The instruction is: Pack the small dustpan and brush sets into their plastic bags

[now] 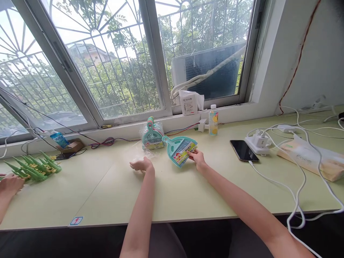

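Note:
My right hand (197, 157) pinches the lower edge of a teal mini dustpan set (179, 149) with a colourful label, lying on the pale green table (107, 193). My left hand (141, 165) rests on the table to its left with fingers curled loosely, on or beside a clear plastic wrapper (139, 154); nothing plainly sits in it. A stack of the same teal dustpan sets (152, 135) in clear wrap stands just behind, near the window ledge.
Another person's hand (9, 184) is at the far left by several green plastic pieces (33, 166). A yellow drink bottle (213, 120), a tissue pack (189, 103), a black phone (244, 150), a white charger with cables (260, 142) and a wipes pack (311, 159) lie to the right.

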`<state>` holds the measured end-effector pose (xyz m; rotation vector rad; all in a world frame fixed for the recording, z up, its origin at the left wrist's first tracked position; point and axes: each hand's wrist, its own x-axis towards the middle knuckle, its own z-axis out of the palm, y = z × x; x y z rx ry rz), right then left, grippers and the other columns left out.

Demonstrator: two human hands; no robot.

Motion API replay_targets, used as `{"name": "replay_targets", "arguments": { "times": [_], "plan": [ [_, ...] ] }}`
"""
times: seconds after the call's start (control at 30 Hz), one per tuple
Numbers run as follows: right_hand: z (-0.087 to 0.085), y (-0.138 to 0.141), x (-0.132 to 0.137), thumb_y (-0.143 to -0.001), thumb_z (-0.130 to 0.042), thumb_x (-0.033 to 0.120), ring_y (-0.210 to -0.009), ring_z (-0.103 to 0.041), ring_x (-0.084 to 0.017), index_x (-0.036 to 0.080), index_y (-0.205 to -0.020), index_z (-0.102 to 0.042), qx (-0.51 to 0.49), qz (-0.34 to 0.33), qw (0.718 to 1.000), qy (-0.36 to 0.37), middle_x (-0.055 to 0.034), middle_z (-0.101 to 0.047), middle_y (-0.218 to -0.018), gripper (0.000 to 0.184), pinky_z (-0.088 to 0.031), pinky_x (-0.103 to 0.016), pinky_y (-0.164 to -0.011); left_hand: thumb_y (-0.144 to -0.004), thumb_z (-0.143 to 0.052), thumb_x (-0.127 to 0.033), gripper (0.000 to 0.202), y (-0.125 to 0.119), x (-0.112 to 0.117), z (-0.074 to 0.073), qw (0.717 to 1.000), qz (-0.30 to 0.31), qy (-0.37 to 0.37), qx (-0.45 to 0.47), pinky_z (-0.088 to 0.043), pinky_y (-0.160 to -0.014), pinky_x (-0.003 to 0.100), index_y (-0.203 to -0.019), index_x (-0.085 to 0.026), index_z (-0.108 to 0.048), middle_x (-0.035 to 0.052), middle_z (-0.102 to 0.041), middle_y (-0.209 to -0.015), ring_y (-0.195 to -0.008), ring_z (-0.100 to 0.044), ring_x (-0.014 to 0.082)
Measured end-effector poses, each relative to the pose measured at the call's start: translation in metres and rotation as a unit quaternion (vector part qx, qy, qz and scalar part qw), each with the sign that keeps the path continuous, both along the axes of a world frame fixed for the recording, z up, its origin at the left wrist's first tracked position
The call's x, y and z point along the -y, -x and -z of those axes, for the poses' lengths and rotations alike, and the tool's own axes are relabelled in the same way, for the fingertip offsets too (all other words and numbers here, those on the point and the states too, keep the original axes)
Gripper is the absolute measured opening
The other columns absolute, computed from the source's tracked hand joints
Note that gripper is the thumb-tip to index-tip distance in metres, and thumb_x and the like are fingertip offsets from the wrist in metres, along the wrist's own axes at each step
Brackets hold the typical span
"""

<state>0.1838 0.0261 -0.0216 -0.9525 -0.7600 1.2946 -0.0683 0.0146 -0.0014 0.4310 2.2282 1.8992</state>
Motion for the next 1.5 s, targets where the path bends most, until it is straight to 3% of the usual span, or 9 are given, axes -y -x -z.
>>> {"name": "replay_targets", "arguments": {
  "times": [0.13,0.27,0.47,0.63,0.73,0.9,1.1,1.3,1.5],
  "plan": [
    [0.000,0.002,0.000,-0.062,-0.083,0.016,-0.085,-0.072,-0.020,0.017,-0.079,-0.066,0.000,-0.008,1.000,0.003,-0.0053,-0.075,-0.089,0.024,-0.062,-0.035,-0.083,-0.084,-0.044,-0.017,0.074,-0.011,0.012,-0.014,0.974,-0.037,0.030,-0.222,-0.003,-0.114,0.066,-0.149,-0.017,-0.007,0.0232,-0.005,-0.158,-0.148,0.011,0.0353],
    [-0.001,0.003,0.001,-0.062,-0.083,0.016,-0.083,-0.071,-0.019,0.017,-0.081,-0.067,0.002,-0.022,1.000,0.000,-0.0051,-0.074,-0.090,0.025,-0.062,-0.036,-0.083,-0.088,-0.037,-0.015,0.053,-0.038,0.016,-0.019,0.924,0.128,-0.016,-0.361,0.001,-0.116,0.061,-0.141,-0.019,-0.038,0.0130,-0.007,-0.162,-0.149,0.009,0.0297],
    [-0.006,0.004,0.005,-0.066,-0.080,0.016,-0.082,-0.071,-0.018,0.015,-0.082,-0.068,0.013,-0.036,0.999,-0.022,-0.0052,-0.074,-0.088,0.020,-0.061,-0.035,-0.083,-0.094,-0.042,-0.046,0.060,-0.084,0.013,-0.003,0.885,0.429,-0.108,-0.145,-0.015,-0.120,0.040,-0.148,-0.021,-0.031,0.0114,-0.030,-0.157,-0.148,-0.019,0.0249],
    [-0.007,0.004,0.004,-0.065,-0.081,0.017,-0.083,-0.070,-0.019,0.015,-0.080,-0.068,0.005,-0.020,1.000,-0.018,-0.0053,-0.074,-0.088,0.020,-0.061,-0.036,-0.083,-0.093,-0.041,-0.052,0.058,-0.066,0.007,0.000,0.922,0.381,-0.062,-0.036,-0.028,-0.113,0.041,-0.142,-0.022,-0.040,0.0150,-0.044,-0.147,-0.139,-0.039,0.0290],
    [-0.006,0.002,0.003,-0.065,-0.081,0.018,-0.084,-0.070,-0.020,0.016,-0.080,-0.068,0.009,-0.015,1.000,-0.016,-0.0047,-0.074,-0.087,0.020,-0.062,-0.037,-0.083,-0.084,-0.058,-0.037,0.028,-0.047,0.004,0.002,0.901,0.402,0.057,-0.155,-0.014,-0.116,0.051,-0.105,-0.021,-0.065,0.0175,-0.062,-0.126,-0.134,-0.043,0.0349],
    [-0.003,0.001,0.001,-0.064,-0.082,0.019,-0.085,-0.071,-0.020,0.017,-0.080,-0.068,0.002,0.003,1.000,-0.009,-0.0047,-0.075,-0.089,0.022,-0.062,-0.036,-0.082,-0.072,-0.063,-0.018,0.008,-0.021,0.007,0.006,0.877,0.350,0.123,-0.306,0.000,-0.115,0.059,-0.066,-0.022,-0.060,0.0128,-0.068,-0.092,-0.125,-0.050,0.0363],
    [-0.001,0.000,0.000,-0.066,-0.079,0.016,-0.085,-0.071,-0.019,0.017,-0.082,-0.067,-0.007,0.007,1.000,-0.008,-0.0050,-0.075,-0.091,0.020,-0.062,-0.035,-0.082,-0.073,-0.052,-0.005,0.025,-0.012,0.010,-0.005,0.874,0.252,0.101,-0.402,0.001,-0.116,0.060,-0.084,-0.021,-0.069,0.0177,-0.063,-0.108,-0.131,-0.040,0.0364],
    [0.000,0.001,0.000,-0.065,-0.081,0.019,-0.088,-0.071,-0.021,0.018,-0.080,-0.066,-0.003,0.009,1.000,-0.007,-0.0049,-0.075,-0.092,0.022,-0.063,-0.036,-0.082,-0.076,-0.057,-0.012,0.041,-0.034,0.006,-0.001,0.866,0.399,0.061,-0.294,-0.031,-0.109,0.044,-0.115,-0.023,-0.063,0.0145,-0.062,-0.121,-0.122,-0.049,0.0317],
    [-0.005,0.002,0.001,-0.068,-0.079,0.018,-0.090,-0.071,-0.022,0.019,-0.080,-0.065,0.001,0.018,1.000,0.004,-0.0055,-0.074,-0.092,0.019,-0.062,-0.037,-0.084,-0.075,-0.053,-0.007,0.025,-0.009,0.002,0.007,0.885,0.341,0.125,-0.292,-0.025,-0.110,0.046,-0.092,-0.021,-0.066,0.0161,-0.067,-0.101,-0.118,-0.055,0.0322]
  ]
}}
